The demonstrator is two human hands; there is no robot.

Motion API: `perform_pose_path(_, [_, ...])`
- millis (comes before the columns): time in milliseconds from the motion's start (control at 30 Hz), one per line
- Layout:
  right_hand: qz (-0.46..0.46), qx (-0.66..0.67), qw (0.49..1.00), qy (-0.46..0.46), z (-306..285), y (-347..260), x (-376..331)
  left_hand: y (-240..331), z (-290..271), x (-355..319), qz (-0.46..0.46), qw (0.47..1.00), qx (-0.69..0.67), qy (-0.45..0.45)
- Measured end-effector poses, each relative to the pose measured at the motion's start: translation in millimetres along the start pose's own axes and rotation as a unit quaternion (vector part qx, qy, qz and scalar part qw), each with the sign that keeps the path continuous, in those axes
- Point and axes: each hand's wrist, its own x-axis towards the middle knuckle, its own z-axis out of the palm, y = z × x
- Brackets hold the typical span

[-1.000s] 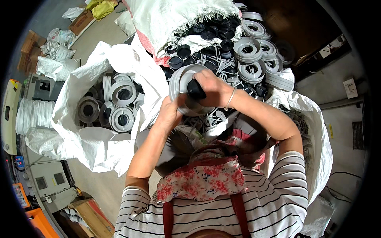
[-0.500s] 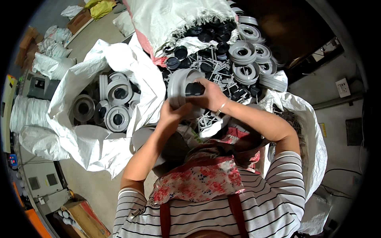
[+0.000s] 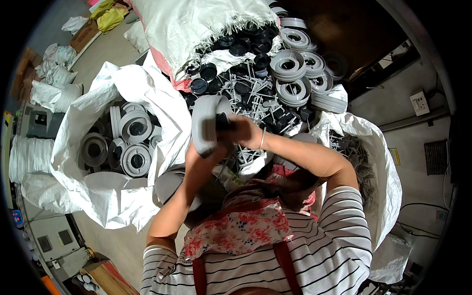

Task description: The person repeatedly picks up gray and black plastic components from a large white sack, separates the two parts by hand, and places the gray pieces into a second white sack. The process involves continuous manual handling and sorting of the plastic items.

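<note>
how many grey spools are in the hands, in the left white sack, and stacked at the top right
grey spool in the hands, left hand and right hand: 1
spools showing in the left white sack: 5
spools stacked at top right: about 6
total: about 12

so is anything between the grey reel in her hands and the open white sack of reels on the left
Nothing visible blocks it. The grey reel is held up by the left hand and right hand, and the white sack lies open just to its left, with only its folded-back rim between them.
</note>
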Motion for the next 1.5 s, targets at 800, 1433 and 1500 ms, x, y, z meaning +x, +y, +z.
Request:
perform_pose_path(800, [-0.109, -0.390, 0.914, -0.011, -73.1, 21.5, 17.1, -75.6, 6.9, 91.1, -0.089, 0.926, -0.364, -0.047])
perform_pose_path(1433, [-0.177, -0.410, 0.873, 0.199, -104.4, -8.9, 95.5, -28.4, -0.2, 93.9, -0.050, 0.939, -0.327, 0.096])
perform_pose_path(1500, [-0.168, -0.398, 0.891, 0.142, -88.9, -15.3, 76.4, -24.9, 2.7, 93.2, -0.048, 0.920, -0.385, 0.059])
